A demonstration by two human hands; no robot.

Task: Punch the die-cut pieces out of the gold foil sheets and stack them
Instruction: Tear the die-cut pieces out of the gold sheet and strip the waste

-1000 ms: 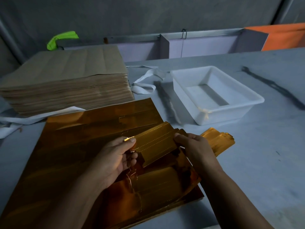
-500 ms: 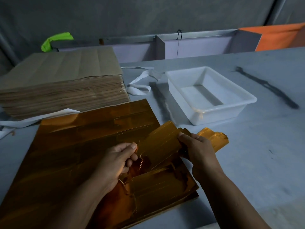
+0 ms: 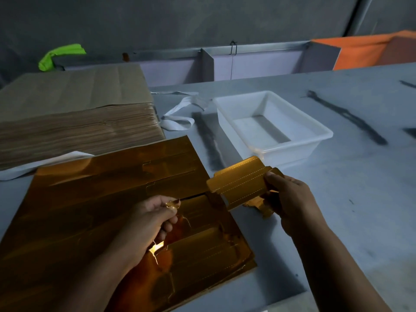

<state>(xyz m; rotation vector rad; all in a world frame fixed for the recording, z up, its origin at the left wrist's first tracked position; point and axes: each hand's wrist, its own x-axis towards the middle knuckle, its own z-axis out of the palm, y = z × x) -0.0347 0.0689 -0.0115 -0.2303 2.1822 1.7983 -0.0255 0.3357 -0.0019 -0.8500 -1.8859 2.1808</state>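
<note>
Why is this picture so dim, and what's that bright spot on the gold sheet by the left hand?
Head view: the light is low and bluish, so the table and wall look grey; the bright spot is glare off the gold foil sheet just below the left hand; the punched piece in the right hand is sharp enough to show its dashed crease lines.

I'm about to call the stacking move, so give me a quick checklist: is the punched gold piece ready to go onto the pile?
Gold die-cut piece with dashed creases lifted off the gold foil sheet: ok.
Right hand grip: ok, pinches the piece's right end.
Left hand free: not ok, pinches a crumpled gold foil scrap.
Pile of punched gold pieces squared: cannot tell, mostly hidden under the right hand.
White plastic tub clear of the pile: ok, apart behind it.
</note>
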